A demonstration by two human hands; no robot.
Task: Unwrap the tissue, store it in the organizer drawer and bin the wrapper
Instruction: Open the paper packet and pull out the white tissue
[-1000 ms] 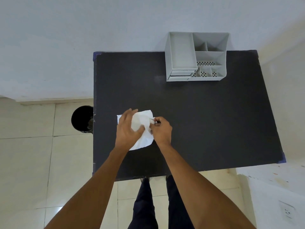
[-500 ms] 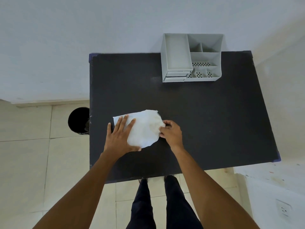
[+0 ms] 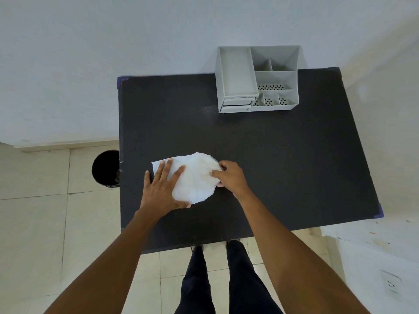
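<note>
A white tissue (image 3: 195, 177) lies spread out on the black table (image 3: 272, 166), near its front left. My left hand (image 3: 163, 189) rests flat on the tissue's left part, fingers apart. My right hand (image 3: 231, 176) pinches the tissue's right edge with curled fingers. The grey organizer (image 3: 257, 79) stands at the table's far edge, with its small drawer (image 3: 237, 104) at the lower left of its front, shut. A black bin (image 3: 105, 168) stands on the floor just left of the table. I see no separate wrapper.
A white wall runs behind the table. The floor is pale tile, and my legs stand at the table's front edge. A white surface with a socket (image 3: 391, 284) is at the lower right.
The tissue has been opened out from a bunched shape into a wide flat sheet. My left hand went flat on its left side; my right hand drew the edge to the right.
</note>
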